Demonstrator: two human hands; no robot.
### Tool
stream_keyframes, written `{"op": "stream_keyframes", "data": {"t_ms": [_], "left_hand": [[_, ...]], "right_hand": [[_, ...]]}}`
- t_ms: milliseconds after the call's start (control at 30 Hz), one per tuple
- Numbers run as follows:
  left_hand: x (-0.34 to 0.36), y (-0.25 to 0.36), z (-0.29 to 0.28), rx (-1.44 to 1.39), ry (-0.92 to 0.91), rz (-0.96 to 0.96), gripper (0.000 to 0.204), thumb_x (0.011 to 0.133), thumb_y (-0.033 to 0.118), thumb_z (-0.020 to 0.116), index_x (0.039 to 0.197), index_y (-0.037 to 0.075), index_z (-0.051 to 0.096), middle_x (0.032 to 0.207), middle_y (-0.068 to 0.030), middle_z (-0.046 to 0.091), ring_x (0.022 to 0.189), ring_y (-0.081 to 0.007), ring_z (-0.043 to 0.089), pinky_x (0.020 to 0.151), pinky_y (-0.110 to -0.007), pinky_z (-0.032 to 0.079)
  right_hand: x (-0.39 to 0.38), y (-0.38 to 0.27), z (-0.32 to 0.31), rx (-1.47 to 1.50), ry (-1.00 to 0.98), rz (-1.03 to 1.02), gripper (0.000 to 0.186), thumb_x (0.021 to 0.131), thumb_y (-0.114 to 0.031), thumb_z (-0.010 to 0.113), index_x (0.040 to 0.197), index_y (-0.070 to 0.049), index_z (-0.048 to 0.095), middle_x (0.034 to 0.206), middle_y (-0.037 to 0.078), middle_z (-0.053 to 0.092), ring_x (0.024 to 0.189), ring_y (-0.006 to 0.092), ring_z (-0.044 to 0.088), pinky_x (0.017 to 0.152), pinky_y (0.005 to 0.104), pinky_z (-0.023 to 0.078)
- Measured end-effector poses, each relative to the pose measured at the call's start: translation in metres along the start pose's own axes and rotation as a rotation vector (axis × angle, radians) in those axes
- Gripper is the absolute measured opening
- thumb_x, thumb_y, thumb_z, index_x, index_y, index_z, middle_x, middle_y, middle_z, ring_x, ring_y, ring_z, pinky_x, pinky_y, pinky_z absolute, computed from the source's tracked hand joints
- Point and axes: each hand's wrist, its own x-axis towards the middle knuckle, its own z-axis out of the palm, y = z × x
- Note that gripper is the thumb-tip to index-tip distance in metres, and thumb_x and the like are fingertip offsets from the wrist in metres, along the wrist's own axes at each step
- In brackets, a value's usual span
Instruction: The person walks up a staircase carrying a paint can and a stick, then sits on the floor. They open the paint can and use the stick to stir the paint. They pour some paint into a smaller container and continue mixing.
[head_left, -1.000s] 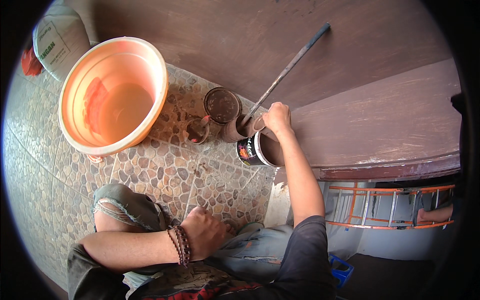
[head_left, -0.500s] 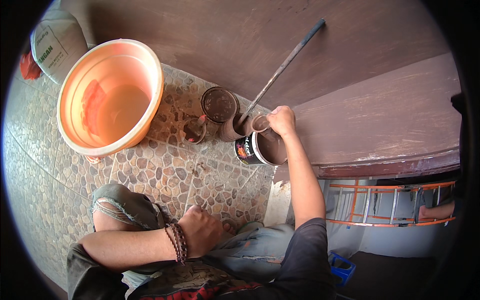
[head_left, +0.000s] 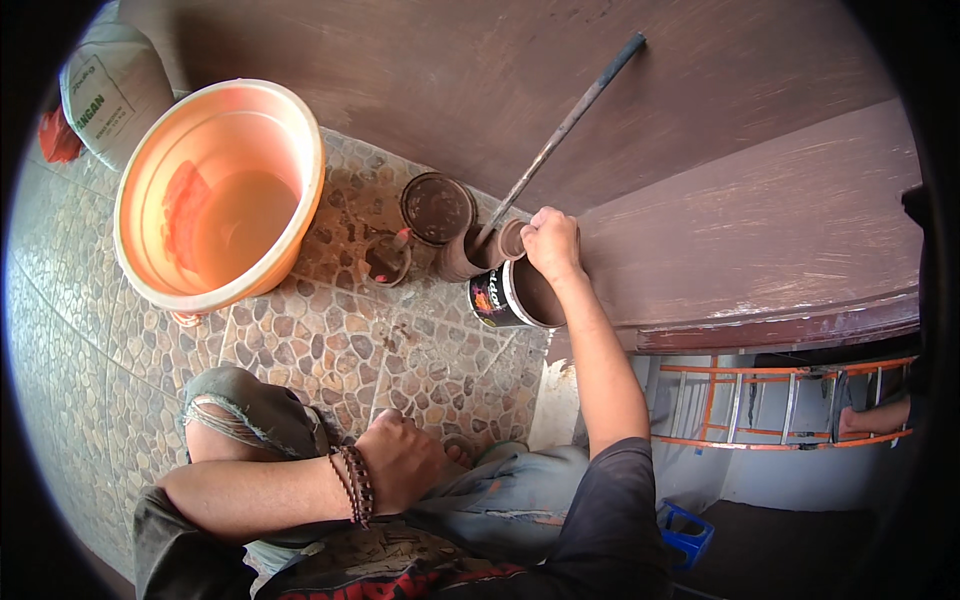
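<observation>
My right hand (head_left: 550, 245) grips a small brown-coated cup (head_left: 511, 240) by its side, above the paint bucket. The bucket (head_left: 490, 299) is black with a white rim and has brown paint (head_left: 537, 295) in it. Left of the cup stands a brown-smeared container (head_left: 458, 256), from which a long stick (head_left: 567, 133) leans up toward the wall. My left hand (head_left: 400, 460), with a dark bracelet (head_left: 353, 485) at the wrist, rests on my leg with its fingers curled in and nothing visible in them.
A big orange tub (head_left: 222, 195) with murky liquid stands at the left. A round brown-stained container (head_left: 438, 209) and a smaller vessel (head_left: 387, 259) sit beside the bucket. Behind is a brown wall (head_left: 400, 80). An orange ladder (head_left: 785, 374), another person's foot (head_left: 872, 418) and a blue stool (head_left: 685, 535) are at right.
My right hand has shifted slightly left with the cup, moving toward the container with the stick. My left hand stays on my leg.
</observation>
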Motion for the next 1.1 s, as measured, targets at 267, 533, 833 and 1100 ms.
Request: {"op": "stream_keyframes", "data": {"t_ms": [267, 533, 833, 1100], "left_hand": [[-0.003, 0.000, 0.003, 0.049, 0.026, 0.006, 0.027, 0.084, 0.032, 0.056, 0.085, 0.005, 0.062, 0.075, -0.0134, 0.064, 0.072, -0.0267, 0.064, 0.070, -0.038, 0.046], [-0.003, 0.000, -0.001, 0.030, 0.019, -0.011, 0.028, 0.083, 0.032, 0.056, 0.087, 0.005, 0.061, 0.076, -0.0114, 0.064, 0.074, -0.0259, 0.064, 0.070, -0.037, 0.046], [-0.057, -0.035, -0.083, -0.050, 0.532, -0.118, 0.022, 0.081, 0.021, 0.065, 0.093, 0.005, 0.055, 0.079, -0.0072, 0.059, 0.080, -0.0270, 0.061, 0.073, -0.040, 0.048], [-0.098, -0.290, -0.116, 0.063, 0.390, -1.006, 0.016, 0.072, 0.011, 0.062, 0.084, 0.003, 0.069, 0.088, -0.0195, 0.068, 0.084, -0.0323, 0.067, 0.074, -0.039, 0.053]], "right_hand": [[-0.007, 0.007, 0.008, 0.015, 0.037, 0.020, 0.013, 0.073, -0.011, 0.064, 0.075, 0.001, 0.065, 0.075, 0.023, 0.065, 0.074, 0.0390, 0.065, 0.070, 0.0427, 0.053], [-0.029, 0.067, 0.003, 0.521, -0.067, 0.489, 0.013, 0.081, -0.011, 0.066, 0.082, 0.002, 0.068, 0.065, 0.005, 0.064, 0.054, 0.0101, 0.056, 0.050, 0.0258, 0.044], [-0.078, 0.121, -0.034, 1.062, -0.159, 0.823, 0.024, 0.087, -0.017, 0.066, 0.105, -0.002, 0.060, 0.071, 0.000, 0.054, 0.053, 0.0037, 0.043, 0.045, 0.0192, 0.035], [-0.084, 0.127, -0.066, 1.144, -0.039, 0.907, 0.026, 0.086, -0.017, 0.067, 0.107, -0.004, 0.060, 0.072, -0.001, 0.050, 0.055, 0.0049, 0.041, 0.049, 0.0215, 0.034]]}}
